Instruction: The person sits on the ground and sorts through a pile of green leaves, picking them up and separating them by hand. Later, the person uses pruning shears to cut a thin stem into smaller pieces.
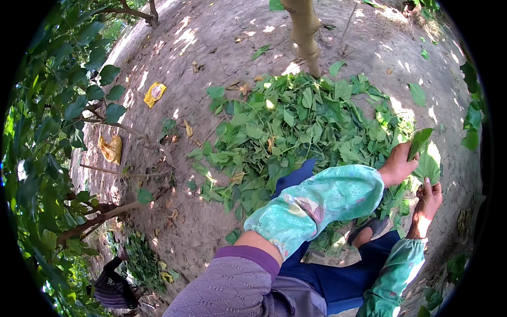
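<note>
My left hand (400,165) reaches across to the right side of the view and grips a dark green leaf (420,142), folded or seen edge-on. Just below it, my right hand (427,200) pinches the base of a broad, toothed, sunlit leaf (429,163) between thumb and fingers. The two leaves overlap in the view; whether they touch is unclear. Both forearms wear green patterned sleeve covers (317,202). A wide heap of picked green leaves (293,123) lies on the ground in front of me, reaching under my left forearm.
A tree trunk (305,35) rises at the heap's far edge. Two yellow bags (154,95) lie on the cracked soil to the left. Leafy branches (107,216) stick in from the left. Another person (115,283) is at lower left beside more leaves (144,261). My shoe (368,230) is near the heap.
</note>
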Available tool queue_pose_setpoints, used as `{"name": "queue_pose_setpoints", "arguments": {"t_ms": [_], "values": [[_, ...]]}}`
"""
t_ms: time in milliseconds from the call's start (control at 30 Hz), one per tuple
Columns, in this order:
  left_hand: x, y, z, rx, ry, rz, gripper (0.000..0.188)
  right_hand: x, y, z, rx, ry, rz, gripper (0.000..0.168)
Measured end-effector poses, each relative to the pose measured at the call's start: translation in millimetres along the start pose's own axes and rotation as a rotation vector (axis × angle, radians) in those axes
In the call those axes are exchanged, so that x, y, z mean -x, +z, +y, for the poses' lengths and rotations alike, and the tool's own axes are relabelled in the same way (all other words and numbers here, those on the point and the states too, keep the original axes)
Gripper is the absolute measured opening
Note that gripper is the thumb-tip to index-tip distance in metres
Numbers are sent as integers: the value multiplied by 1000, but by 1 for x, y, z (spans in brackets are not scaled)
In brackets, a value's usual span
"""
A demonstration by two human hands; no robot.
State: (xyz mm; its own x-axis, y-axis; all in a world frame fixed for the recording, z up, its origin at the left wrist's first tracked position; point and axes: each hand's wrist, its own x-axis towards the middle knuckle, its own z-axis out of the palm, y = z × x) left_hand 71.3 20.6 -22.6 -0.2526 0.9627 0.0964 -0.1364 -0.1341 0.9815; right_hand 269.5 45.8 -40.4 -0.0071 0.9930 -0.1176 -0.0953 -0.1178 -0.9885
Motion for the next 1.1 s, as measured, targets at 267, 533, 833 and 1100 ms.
{"name": "queue_pose_setpoints", "arguments": {"t_ms": [267, 533, 833, 1100], "values": [[6, -13, 11, -307, -12, -238, 30, -65, -52, 16, 567, -197, 92, 22], [8, -16, 11, 53, -324, -698, 25, 22, 29, -41, 45, 44, -461, 31], [20, -15, 5, -596, 274, -247, 32, 0, -2, -31, 463, -95, -118, 16], [20, 0, 4, -307, 238, -314, 25, 15, 21, -33, -102, 66, -293, 10]]}}
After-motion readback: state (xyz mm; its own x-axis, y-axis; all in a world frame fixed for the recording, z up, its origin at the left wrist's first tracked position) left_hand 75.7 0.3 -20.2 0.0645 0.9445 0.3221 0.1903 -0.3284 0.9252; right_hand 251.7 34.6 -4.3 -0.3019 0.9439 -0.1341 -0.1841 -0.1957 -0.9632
